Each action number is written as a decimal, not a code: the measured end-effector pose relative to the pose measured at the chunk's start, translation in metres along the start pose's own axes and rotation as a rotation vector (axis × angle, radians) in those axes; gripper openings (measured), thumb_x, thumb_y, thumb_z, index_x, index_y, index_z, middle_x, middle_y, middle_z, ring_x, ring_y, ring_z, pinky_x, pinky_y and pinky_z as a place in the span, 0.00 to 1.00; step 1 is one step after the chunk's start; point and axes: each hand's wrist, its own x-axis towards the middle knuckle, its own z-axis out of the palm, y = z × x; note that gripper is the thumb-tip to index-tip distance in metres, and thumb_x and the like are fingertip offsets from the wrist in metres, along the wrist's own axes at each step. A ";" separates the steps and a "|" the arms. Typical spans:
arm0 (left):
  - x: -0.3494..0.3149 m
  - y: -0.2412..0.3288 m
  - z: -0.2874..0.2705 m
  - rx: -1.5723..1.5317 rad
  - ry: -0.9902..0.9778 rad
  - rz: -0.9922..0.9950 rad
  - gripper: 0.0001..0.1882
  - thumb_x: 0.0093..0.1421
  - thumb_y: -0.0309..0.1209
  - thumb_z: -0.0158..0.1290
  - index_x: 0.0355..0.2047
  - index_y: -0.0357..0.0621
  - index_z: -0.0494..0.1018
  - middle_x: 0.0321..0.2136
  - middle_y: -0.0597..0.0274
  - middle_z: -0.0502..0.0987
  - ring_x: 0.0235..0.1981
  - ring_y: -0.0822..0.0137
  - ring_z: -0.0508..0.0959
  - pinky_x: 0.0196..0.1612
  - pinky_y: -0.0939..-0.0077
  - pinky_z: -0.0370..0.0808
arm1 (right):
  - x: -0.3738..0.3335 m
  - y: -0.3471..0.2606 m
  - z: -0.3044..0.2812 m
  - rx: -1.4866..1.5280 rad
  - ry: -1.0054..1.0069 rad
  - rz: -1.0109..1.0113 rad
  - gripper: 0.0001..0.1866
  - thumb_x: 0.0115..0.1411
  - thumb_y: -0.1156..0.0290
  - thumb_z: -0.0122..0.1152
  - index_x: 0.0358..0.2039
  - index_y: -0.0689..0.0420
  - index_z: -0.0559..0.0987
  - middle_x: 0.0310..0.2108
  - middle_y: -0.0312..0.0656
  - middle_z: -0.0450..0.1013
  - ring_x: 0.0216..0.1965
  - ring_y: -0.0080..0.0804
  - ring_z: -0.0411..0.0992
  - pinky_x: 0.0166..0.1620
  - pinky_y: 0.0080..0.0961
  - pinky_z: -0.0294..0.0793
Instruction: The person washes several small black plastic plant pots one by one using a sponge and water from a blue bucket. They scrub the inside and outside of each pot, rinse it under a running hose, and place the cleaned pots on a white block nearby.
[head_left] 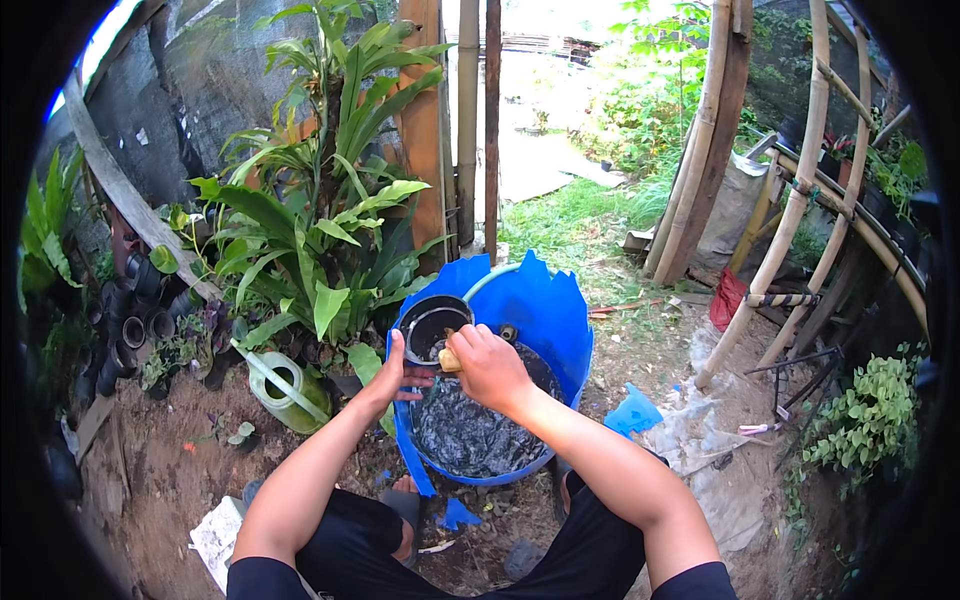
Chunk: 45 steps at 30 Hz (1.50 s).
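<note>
A round black pot (437, 322) is tilted over the left side of a cut blue plastic drum (566, 340), its opening toward me. My left hand (388, 378) is closed around the pot's near left side, thumb up along the wall. In my right hand (488, 368) is a small yellowish-tan block (449, 360), perhaps a sponge or brush. Its fingers press the block at the pot's near rim. Dark, rippling water (480, 435) lies in the drum below. A pale green hose (488, 280) hangs over the drum's far rim.
The drum's rim is jagged. A green watering can (285, 390) stands at left beside leafy plants (330, 230) and stacked black pots (120, 330). Blue plastic scraps (632, 410) lie on the dirt. Bamboo poles (765, 270) lean at right. A white block (217, 540) sits near my left leg.
</note>
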 end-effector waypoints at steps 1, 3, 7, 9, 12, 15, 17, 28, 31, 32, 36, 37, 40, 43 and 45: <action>-0.001 0.001 0.002 -0.026 -0.002 0.005 0.65 0.53 0.87 0.20 0.72 0.46 0.58 0.60 0.45 0.73 0.59 0.50 0.76 0.62 0.47 0.71 | 0.000 0.000 -0.001 0.000 0.010 -0.017 0.20 0.47 0.77 0.66 0.42 0.58 0.74 0.38 0.45 0.70 0.44 0.47 0.72 0.45 0.39 0.76; -0.001 0.003 0.007 -0.067 0.019 0.006 0.64 0.55 0.86 0.23 0.69 0.42 0.62 0.60 0.43 0.73 0.59 0.51 0.75 0.61 0.48 0.71 | 0.001 -0.001 -0.004 0.009 0.023 -0.042 0.19 0.46 0.78 0.66 0.41 0.58 0.75 0.38 0.46 0.70 0.44 0.47 0.72 0.45 0.39 0.76; 0.000 0.006 0.012 -0.209 -0.022 0.029 0.62 0.56 0.85 0.30 0.65 0.39 0.65 0.57 0.47 0.72 0.59 0.52 0.75 0.61 0.48 0.71 | 0.000 0.002 -0.013 0.021 0.043 -0.056 0.19 0.47 0.78 0.65 0.42 0.60 0.75 0.38 0.46 0.70 0.44 0.47 0.72 0.46 0.39 0.76; -0.001 0.009 0.011 -0.306 -0.046 0.031 0.61 0.55 0.85 0.33 0.63 0.38 0.66 0.56 0.50 0.73 0.58 0.55 0.75 0.61 0.50 0.71 | 0.001 0.005 -0.016 0.018 0.057 -0.043 0.19 0.47 0.79 0.65 0.43 0.60 0.76 0.39 0.47 0.71 0.44 0.48 0.72 0.46 0.39 0.75; -0.001 0.012 0.010 -0.387 -0.073 0.048 0.60 0.54 0.84 0.37 0.62 0.39 0.68 0.54 0.54 0.74 0.56 0.59 0.75 0.60 0.52 0.72 | 0.001 0.009 -0.021 0.057 0.074 -0.040 0.21 0.47 0.79 0.64 0.44 0.62 0.76 0.40 0.48 0.71 0.45 0.49 0.71 0.47 0.40 0.75; 0.001 0.013 0.010 -0.379 -0.044 0.063 0.57 0.54 0.83 0.39 0.61 0.41 0.69 0.52 0.57 0.75 0.55 0.62 0.74 0.61 0.52 0.72 | 0.000 0.013 -0.024 0.068 0.071 -0.044 0.20 0.46 0.80 0.65 0.43 0.61 0.75 0.39 0.47 0.71 0.44 0.48 0.71 0.47 0.40 0.75; 0.002 0.013 0.009 -0.396 -0.051 0.076 0.54 0.55 0.81 0.42 0.60 0.43 0.70 0.52 0.58 0.75 0.56 0.62 0.74 0.60 0.51 0.72 | -0.001 0.016 -0.024 0.067 0.053 -0.048 0.20 0.46 0.80 0.65 0.42 0.60 0.75 0.39 0.46 0.71 0.44 0.48 0.71 0.47 0.40 0.75; 0.010 0.009 0.005 -0.391 0.116 0.204 0.39 0.62 0.62 0.57 0.63 0.48 0.66 0.57 0.57 0.75 0.59 0.59 0.74 0.62 0.47 0.73 | -0.010 0.025 -0.029 0.070 -0.094 -0.050 0.21 0.49 0.79 0.66 0.45 0.56 0.74 0.45 0.44 0.71 0.45 0.47 0.74 0.45 0.42 0.79; 0.010 0.011 0.006 -0.316 0.184 0.187 0.34 0.62 0.57 0.61 0.60 0.49 0.69 0.54 0.62 0.75 0.56 0.65 0.74 0.58 0.53 0.75 | -0.013 0.030 -0.032 0.070 -0.177 0.017 0.22 0.50 0.78 0.67 0.47 0.55 0.73 0.50 0.44 0.70 0.48 0.49 0.76 0.45 0.45 0.80; 0.010 0.011 0.006 -0.251 0.217 0.165 0.33 0.62 0.57 0.61 0.58 0.50 0.70 0.54 0.64 0.75 0.54 0.66 0.74 0.58 0.54 0.75 | -0.014 0.032 -0.032 0.070 -0.202 0.042 0.23 0.51 0.78 0.67 0.48 0.55 0.73 0.52 0.45 0.69 0.49 0.49 0.76 0.44 0.46 0.80; 0.010 0.002 0.015 0.028 0.284 0.120 0.27 0.57 0.52 0.69 0.47 0.47 0.78 0.42 0.68 0.82 0.41 0.75 0.79 0.47 0.73 0.74 | -0.022 0.044 -0.032 0.022 -0.321 0.100 0.23 0.53 0.77 0.68 0.50 0.54 0.74 0.54 0.47 0.69 0.48 0.50 0.77 0.45 0.48 0.80; 0.011 -0.003 0.019 0.113 0.264 0.132 0.28 0.55 0.50 0.71 0.46 0.44 0.78 0.43 0.66 0.82 0.40 0.74 0.80 0.46 0.76 0.75 | -0.023 0.047 -0.032 0.011 -0.358 0.112 0.23 0.52 0.77 0.68 0.50 0.54 0.75 0.53 0.48 0.70 0.48 0.50 0.78 0.45 0.48 0.81; 0.024 -0.025 0.039 0.201 0.291 0.113 0.46 0.47 0.45 0.78 0.54 0.28 0.65 0.47 0.51 0.79 0.47 0.67 0.81 0.53 0.71 0.77 | -0.027 0.053 -0.033 -0.062 -0.464 0.191 0.25 0.51 0.75 0.71 0.50 0.54 0.75 0.53 0.48 0.71 0.48 0.49 0.78 0.46 0.46 0.81; 0.049 -0.049 0.050 0.611 0.360 -0.055 0.56 0.45 0.54 0.77 0.58 0.20 0.63 0.49 0.47 0.78 0.50 0.62 0.81 0.54 0.70 0.77 | -0.031 0.054 -0.035 -0.081 -0.543 0.260 0.29 0.50 0.72 0.75 0.52 0.53 0.75 0.53 0.47 0.71 0.48 0.50 0.79 0.48 0.46 0.80; 0.076 -0.069 0.058 0.652 0.390 -0.050 0.52 0.45 0.54 0.75 0.56 0.23 0.69 0.49 0.49 0.80 0.49 0.63 0.81 0.51 0.70 0.78 | -0.033 0.056 -0.038 -0.094 -0.548 0.274 0.29 0.50 0.72 0.75 0.52 0.53 0.75 0.52 0.48 0.71 0.48 0.51 0.79 0.48 0.45 0.81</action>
